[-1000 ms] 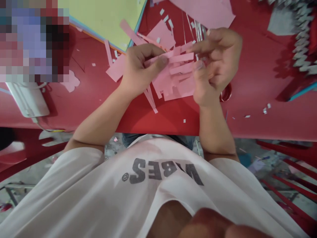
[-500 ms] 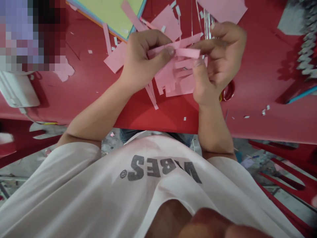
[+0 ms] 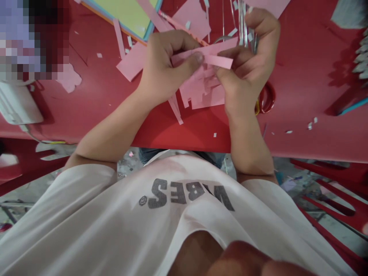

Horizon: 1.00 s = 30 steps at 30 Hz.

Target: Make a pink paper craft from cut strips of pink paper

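Observation:
My left hand (image 3: 165,69) is closed, its thumb pressing pink paper strips (image 3: 220,61) against the curled fingers. The strips stick out to the right, one slanting up and one slightly down, crossing near my left thumb. My right hand (image 3: 253,65) pinches around them from the right, its fingertips partly hidden behind the paper and its outer fingers raised. Below both hands lie cut pink paper pieces (image 3: 198,96) with notched edges. A pink pencil (image 3: 172,22) rests just beyond my left hand. Red-handled scissors (image 3: 268,97) lie beside my right wrist.
A stack of coloured paper (image 3: 123,15) lies at the far edge of view on the red table (image 3: 299,80). A white box-like device (image 3: 21,103) with a cable is at the left. Silvery strips (image 3: 244,27) and a blue pen-like stick (image 3: 353,107) are at the right.
My right thumb has moved left, from the free end of the lower strip to beneath it, nearer my left thumb. My left hand keeps its hold.

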### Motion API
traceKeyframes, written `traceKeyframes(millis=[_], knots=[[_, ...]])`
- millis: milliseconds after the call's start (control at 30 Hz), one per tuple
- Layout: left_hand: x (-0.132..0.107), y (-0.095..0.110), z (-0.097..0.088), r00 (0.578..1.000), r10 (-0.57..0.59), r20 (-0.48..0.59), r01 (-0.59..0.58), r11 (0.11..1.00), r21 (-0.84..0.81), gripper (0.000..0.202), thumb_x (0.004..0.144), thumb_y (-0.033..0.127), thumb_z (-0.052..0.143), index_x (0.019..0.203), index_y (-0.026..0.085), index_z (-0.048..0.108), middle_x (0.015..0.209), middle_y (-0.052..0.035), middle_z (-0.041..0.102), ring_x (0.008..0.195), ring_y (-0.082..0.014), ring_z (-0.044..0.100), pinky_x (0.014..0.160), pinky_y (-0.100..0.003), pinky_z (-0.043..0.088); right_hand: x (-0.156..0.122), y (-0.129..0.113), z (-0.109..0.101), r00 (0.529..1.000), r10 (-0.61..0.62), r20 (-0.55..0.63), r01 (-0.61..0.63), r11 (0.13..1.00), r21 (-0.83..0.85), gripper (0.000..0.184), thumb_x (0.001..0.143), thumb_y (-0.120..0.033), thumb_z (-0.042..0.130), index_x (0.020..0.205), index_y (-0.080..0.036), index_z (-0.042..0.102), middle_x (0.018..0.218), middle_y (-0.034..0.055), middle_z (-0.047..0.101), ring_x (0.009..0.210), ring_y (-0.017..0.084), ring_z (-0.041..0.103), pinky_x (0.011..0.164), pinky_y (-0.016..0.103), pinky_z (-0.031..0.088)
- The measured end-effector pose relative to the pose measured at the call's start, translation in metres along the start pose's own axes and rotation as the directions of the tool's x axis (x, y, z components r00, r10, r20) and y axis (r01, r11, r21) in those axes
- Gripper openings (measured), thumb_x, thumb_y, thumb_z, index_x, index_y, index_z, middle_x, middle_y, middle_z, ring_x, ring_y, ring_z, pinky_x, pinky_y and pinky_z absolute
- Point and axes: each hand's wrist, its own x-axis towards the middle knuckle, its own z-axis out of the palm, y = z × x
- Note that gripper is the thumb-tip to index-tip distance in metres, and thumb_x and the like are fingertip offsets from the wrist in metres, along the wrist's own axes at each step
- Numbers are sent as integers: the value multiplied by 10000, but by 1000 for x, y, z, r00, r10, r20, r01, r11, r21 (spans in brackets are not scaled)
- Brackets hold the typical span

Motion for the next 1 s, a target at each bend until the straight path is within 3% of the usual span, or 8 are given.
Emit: traceKeyframes(millis=[100, 200, 300, 500, 633, 733, 867, 1000], knots=[[-1, 1, 0, 1000, -2, 24, 1, 1000, 23, 260, 850, 268, 673, 707, 51, 671, 607, 3, 549, 570, -23, 447, 551, -146, 292, 0, 2, 3, 986, -81, -146, 94, 992, 80, 560, 665, -576, 656, 1166, -466, 429, 1318, -37, 392, 753, 174, 529, 690, 428, 525], [-2, 2, 0, 999, 2, 34, -4, 999, 44, 270, 869, 286, 658, 726, 57, 675, 621, 0, 560, 580, -34, 467, 563, -158, 304, 1, 3, 6, 986, -52, -157, 62, 996, 62, 595, 627, -556, 700, 1158, -507, 436, 1315, -64, 406, 794, 188, 536, 721, 435, 533], [-2, 3, 0, 999, 1, 38, -3, 999, 48, 258, 872, 281, 652, 735, 64, 676, 634, 0, 561, 589, -40, 474, 568, -169, 305, 0, 3, 7, 986, -33, -161, 49, 995, 91, 557, 675, -587, 681, 1167, -503, 433, 1321, -65, 399, 739, 163, 507, 709, 423, 526], [-6, 0, 1, 999, 7, 39, -10, 997, 75, 250, 864, 307, 654, 746, 88, 671, 644, -3, 542, 605, -62, 477, 564, -202, 305, -3, 2, 11, 964, -151, -219, 161, 987, 28, 661, 714, -782, 531, 1228, -381, 418, 1333, 9, 378, 649, 109, 483, 590, 368, 457], [-8, -2, 3, 999, -34, 11, 33, 996, 78, 234, 808, 314, 687, 726, 97, 658, 638, -1, 527, 596, -64, 459, 548, -206, 287, -4, -2, 13, 972, -147, -184, 145, 989, -27, 658, 704, -702, 601, 1256, -434, 365, 1391, 1, 328, 668, 139, 497, 614, 395, 446], [-8, 0, 5, 999, -46, 16, 45, 999, 26, 270, 802, 339, 713, 711, 91, 659, 627, -1, 522, 584, -58, 445, 540, -201, 279, -5, -5, 12, 962, -183, -202, 186, 983, -6, 612, 760, -676, 564, 1268, -401, 363, 1380, 29, 332, 636, 135, 475, 591, 387, 414], [-8, 4, 6, 995, -91, 38, 93, 995, -45, 212, 812, 266, 732, 720, 88, 665, 636, -7, 547, 600, -62, 457, 562, -209, 294, -5, -5, 11, 963, -206, -175, 210, 978, 8, 615, 757, -638, 607, 1275, -398, 376, 1392, 31, 324, 666, 136, 524, 616, 380, 473], [-6, 7, 5, 995, -91, 47, 94, 994, -60, 246, 886, 268, 665, 734, 76, 688, 635, -13, 568, 605, -61, 479, 563, -199, 299, 0, 5, 11, 953, -225, -202, 226, 974, -18, 588, 799, -724, 483, 1276, -409, 347, 1409, 17, 310, 641, 120, 527, 631, 390, 513]])
